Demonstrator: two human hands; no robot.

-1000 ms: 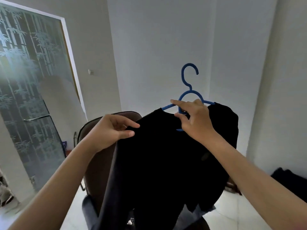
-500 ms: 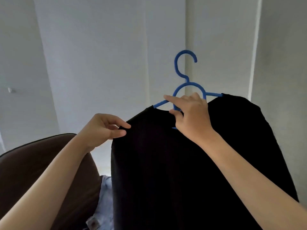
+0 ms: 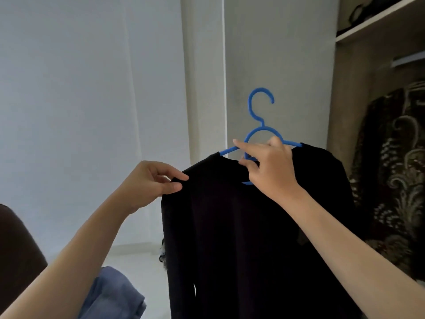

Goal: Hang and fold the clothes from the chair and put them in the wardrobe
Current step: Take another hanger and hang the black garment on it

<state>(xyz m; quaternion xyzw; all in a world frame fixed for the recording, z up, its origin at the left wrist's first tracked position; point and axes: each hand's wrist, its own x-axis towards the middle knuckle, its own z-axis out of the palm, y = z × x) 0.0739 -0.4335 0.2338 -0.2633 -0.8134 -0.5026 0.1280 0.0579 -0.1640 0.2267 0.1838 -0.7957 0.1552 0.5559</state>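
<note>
A black garment (image 3: pixel 241 238) hangs on a blue plastic hanger (image 3: pixel 261 116), held up in mid-air in front of me. My right hand (image 3: pixel 269 169) grips the hanger at its neck, forefinger stretched out to the left. My left hand (image 3: pixel 149 183) pinches the garment's left shoulder between thumb and fingers. The hanger's hook is free and points up. The open wardrobe (image 3: pixel 349 111) stands at the right, just beyond the garment.
Inside the wardrobe a dark patterned garment (image 3: pixel 395 180) hangs under a rail (image 3: pixel 409 59), below a shelf (image 3: pixel 379 21). A brown chair back (image 3: pixel 16 249) shows at lower left with blue denim (image 3: pixel 115 295) beside it. White wall fills the left.
The view has swung to the right: the glass door and most of the chair have left the frame and the wardrobe has come in. Both hands keep their hold on hanger and garment.
</note>
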